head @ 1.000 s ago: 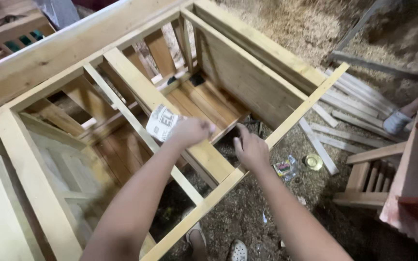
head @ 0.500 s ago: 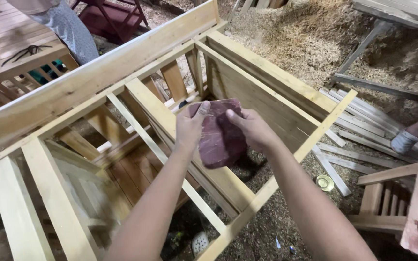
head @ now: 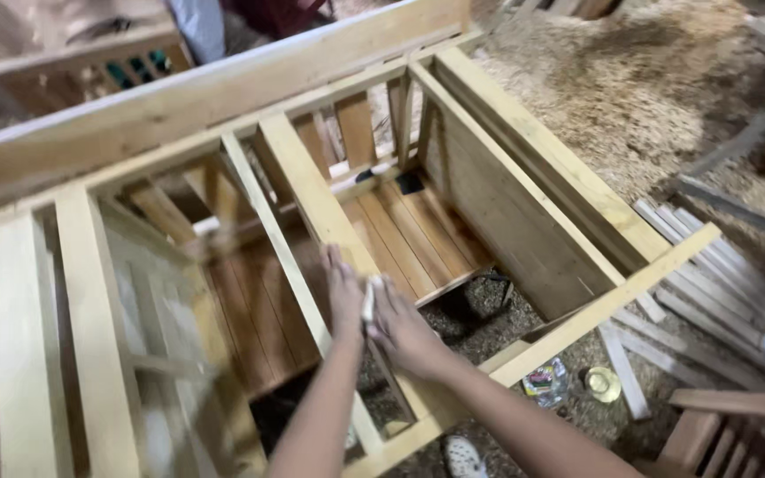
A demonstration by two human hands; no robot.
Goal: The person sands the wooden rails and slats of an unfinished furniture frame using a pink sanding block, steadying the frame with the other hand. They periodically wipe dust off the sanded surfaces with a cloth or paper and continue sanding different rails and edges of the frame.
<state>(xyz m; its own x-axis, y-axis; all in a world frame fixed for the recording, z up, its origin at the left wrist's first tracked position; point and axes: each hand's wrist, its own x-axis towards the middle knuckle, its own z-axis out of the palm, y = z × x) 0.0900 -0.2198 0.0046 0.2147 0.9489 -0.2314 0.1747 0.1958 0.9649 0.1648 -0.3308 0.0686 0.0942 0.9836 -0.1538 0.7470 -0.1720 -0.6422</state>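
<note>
Both hands meet palm to palm over the pale unfinished wooden frame (head: 489, 115). The left hand (head: 343, 296) and right hand (head: 403, 329) press flat, fingers straight, sandwiching a thin pale folded sheet (head: 368, 301), its edge showing between the fingertips.

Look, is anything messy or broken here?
Nothing looks broken. Sawdust covers the floor, loose slats lie scattered beside the wooden frame, and a small packet and round lid sit in the shavings.
</note>
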